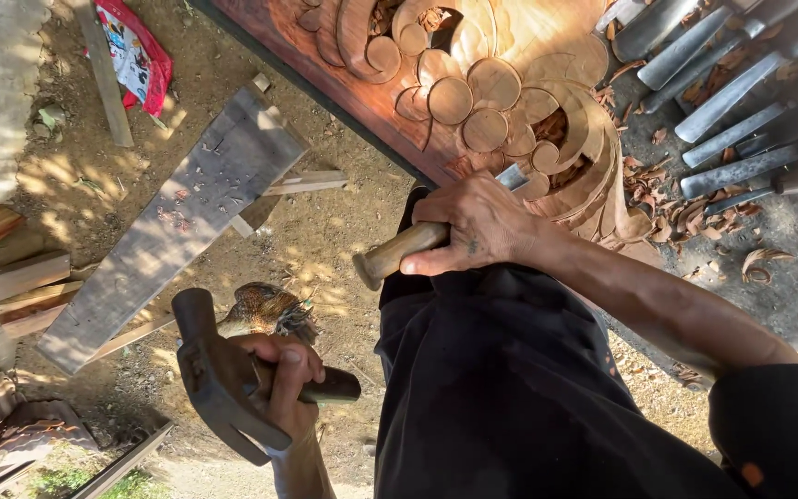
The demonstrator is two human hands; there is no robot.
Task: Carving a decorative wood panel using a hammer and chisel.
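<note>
My right hand [477, 226] is shut on a chisel with a pale wooden handle [390, 257]. Its steel blade [513, 176] rests against a reddish carved wood panel [473, 83] with round floral relief. My left hand [284, 383] grips the handle of a dark mallet [219, 374], held low and apart from the chisel, over the dirt ground. Black clothing on my body [510, 388] fills the lower middle.
Several steel chisels [731, 111] lie in a row at the upper right, with wood shavings [676, 217] around them. A grey plank [177, 222], wood offcuts [11, 282] and a red bag [136, 51] lie on the ground. A brown feathered bird [265, 310] stands behind the mallet.
</note>
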